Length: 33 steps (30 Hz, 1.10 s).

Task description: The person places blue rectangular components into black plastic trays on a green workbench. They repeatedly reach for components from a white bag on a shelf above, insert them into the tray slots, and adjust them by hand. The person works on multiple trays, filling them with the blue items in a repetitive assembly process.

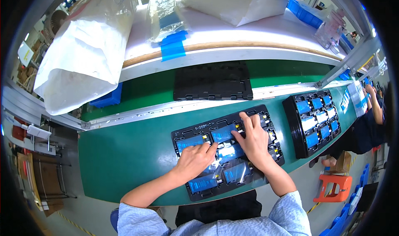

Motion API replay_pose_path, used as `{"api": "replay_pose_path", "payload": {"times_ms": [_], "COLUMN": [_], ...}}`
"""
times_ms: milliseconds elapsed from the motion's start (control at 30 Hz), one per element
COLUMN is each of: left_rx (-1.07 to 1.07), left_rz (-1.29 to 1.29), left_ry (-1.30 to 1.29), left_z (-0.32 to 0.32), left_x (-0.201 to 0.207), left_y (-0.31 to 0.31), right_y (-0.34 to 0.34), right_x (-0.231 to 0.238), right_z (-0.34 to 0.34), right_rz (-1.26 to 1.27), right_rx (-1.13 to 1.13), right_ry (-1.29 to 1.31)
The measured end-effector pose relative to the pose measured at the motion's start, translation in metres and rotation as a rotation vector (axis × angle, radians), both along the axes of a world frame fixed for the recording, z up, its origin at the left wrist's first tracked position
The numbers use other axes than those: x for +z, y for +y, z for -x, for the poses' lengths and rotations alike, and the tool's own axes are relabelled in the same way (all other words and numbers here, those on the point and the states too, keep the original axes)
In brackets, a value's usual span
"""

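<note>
A black moulded tray [192,132] lies slightly tilted on the green table in front of me. In its pockets sit several flat blue battery packs [202,183] with small yellow-marked ends. My left hand [195,158] rests over the tray's left middle. Its fingers are curled together, the tips near the lower edge of an upper-row battery; what they pinch, if anything, is hidden. Over the upper right part is my right hand [254,139], thumb and forefinger spread at the right end of that battery. Shiny glare over the lower batteries looks like clear film.
To the right stands a stack of black trays [294,130] holding blue batteries. Another black tray [213,81] lies under the white shelf [208,33]. A large white bag [83,66] hangs over the shelf's left end. At far right is a person's arm [376,107].
</note>
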State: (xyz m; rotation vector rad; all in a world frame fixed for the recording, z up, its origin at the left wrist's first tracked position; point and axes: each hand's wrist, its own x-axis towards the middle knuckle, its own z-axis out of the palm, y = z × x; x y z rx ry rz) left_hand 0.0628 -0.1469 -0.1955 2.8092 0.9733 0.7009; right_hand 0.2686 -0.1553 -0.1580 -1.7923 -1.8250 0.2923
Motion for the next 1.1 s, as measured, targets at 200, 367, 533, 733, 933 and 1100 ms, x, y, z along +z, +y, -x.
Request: {"api": "replay_pose_path", "payload": {"times_ms": [200, 367, 533, 733, 933, 1100], "left_rx": [-0.284, -0.290, -0.318, -0.475, -0.306, -0.186], "left_rz": [-0.088, 0.187, 0.269, 0.467, 0.792, 0.813], "left_ry": [-0.278, -0.228, -0.179, -0.378, -0.513, -0.532], "left_z": [-0.002, -0.007, 0.011, -0.009, -0.016, -0.024], "left_x": [0.034, 0.058, 0.043, 0.055, 0.057, 0.063], "left_y": [-0.042, -0.074, -0.078, -0.088, -0.090, -0.094], "right_y": [-0.063, -0.116, -0.137, -0.135, -0.141, -0.148], "right_x": [0.027, 0.024, 0.045, 0.025, -0.009, -0.026], "right_z": [-0.021, -0.025, -0.038, -0.029, -0.040, -0.034], "right_rz": [0.538, 0.394, 0.450, 0.149, 0.531, 0.463], "right_rx": [0.821, 0.529, 0.603, 0.539, 0.435, 0.319], "right_ry": [0.436, 0.429, 0.466, 0.429, 0.875, 1.077]}}
